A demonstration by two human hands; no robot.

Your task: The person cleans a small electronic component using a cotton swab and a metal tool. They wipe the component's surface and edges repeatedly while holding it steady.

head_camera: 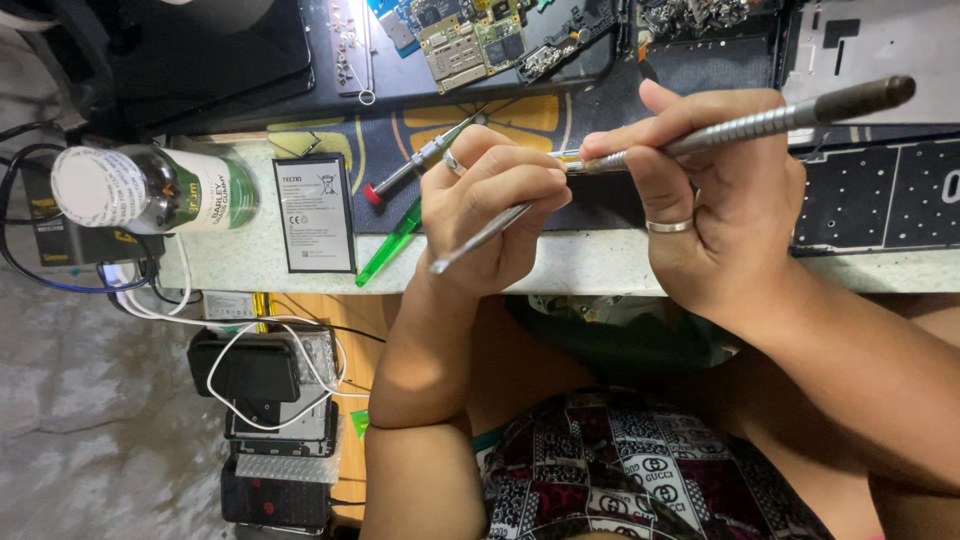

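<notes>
Slim metal tweezers (490,232), silver and tapering, angled down-left, pinched in left hand (495,205) above bench (600,265) edge. Long ridged grey metal tool (760,122), dark at far end, clenched in ringed right hand (715,190), tip meeting left fingers. Nearby on bench: battery (314,213), red-tipped screwdriver (420,160), green stick (390,240), can (160,188).
</notes>
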